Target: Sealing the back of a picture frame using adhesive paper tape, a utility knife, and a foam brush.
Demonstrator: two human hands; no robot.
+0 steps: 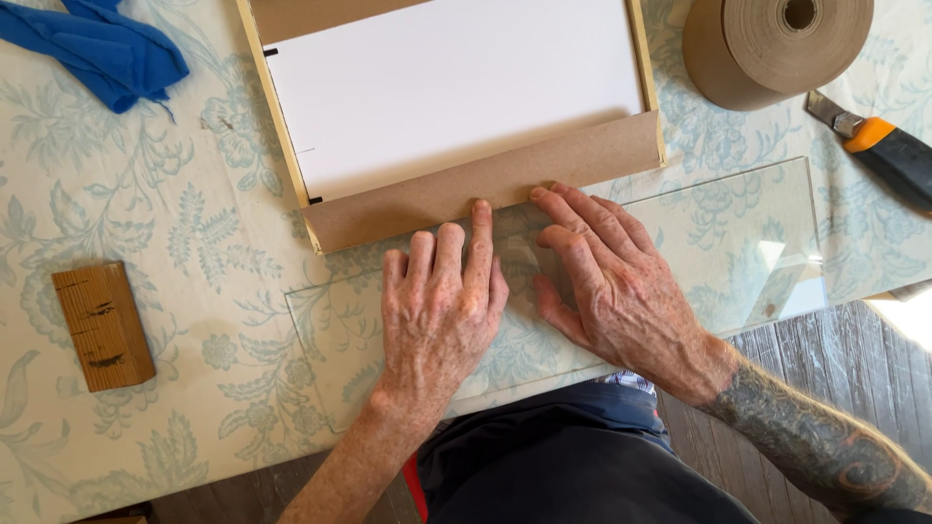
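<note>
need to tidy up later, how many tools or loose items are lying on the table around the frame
4: blue cloth top left, wooden block left, roll of brown paper tape top right, knife beside it. More may lie out of view.

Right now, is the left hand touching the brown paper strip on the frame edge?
Touching. The head view shows the left hand with its index fingertip pressed on the lower edge of the brown paper strip, no gap visible.

Bright, even daylight fills the room, seemingly from three o'clock. The glass pane (738, 243) catches a pale window glare near its right end, and a blown-out white patch sits at the edge beyond it. Shadows under both hands are soft and short. Everything looks sharp, without blur.
</note>
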